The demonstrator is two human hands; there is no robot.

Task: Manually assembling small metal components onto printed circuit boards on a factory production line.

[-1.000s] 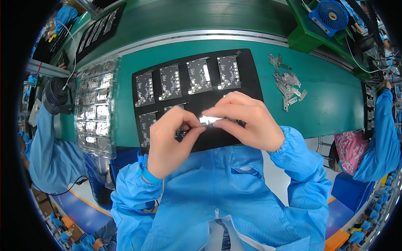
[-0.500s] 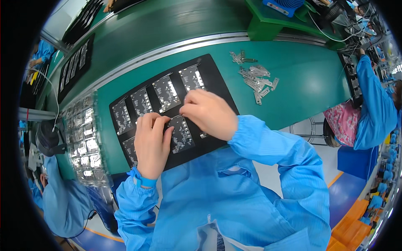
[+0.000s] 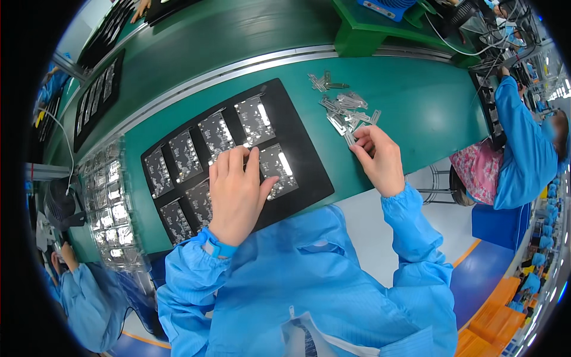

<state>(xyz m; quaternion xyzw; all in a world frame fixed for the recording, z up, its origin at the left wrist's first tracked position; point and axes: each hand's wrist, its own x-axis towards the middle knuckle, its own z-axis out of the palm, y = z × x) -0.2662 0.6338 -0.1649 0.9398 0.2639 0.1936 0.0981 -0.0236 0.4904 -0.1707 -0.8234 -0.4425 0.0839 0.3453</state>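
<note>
A black mat (image 3: 306,175) carries several dark circuit boards (image 3: 254,121) in two rows. My left hand (image 3: 237,193) lies over the front row, fingers stretched and thumb apart, holding nothing visible. Its thumb tip reaches the left edge of the rightmost front board (image 3: 282,172), and the palm hides part of the boards beneath. To the right of the mat lies a loose pile of small slotted silver metal strips (image 3: 345,104). At the pile's near end, my right hand (image 3: 380,162) pinches one silver strip (image 3: 349,138) between thumb and fingertips.
Clear plastic trays of shiny parts (image 3: 113,202) stand left of the mat. Beyond a metal rail (image 3: 238,66) runs a dark green belt, with another board-filled mat (image 3: 98,95) on it. A green stand (image 3: 380,35) holds a blue fan. Co-workers sit at both sides.
My right hand has left the front board and moved right to the metal strips. The left hand has shifted slightly right and flattened from its pinch. The whole view has shifted a little.
</note>
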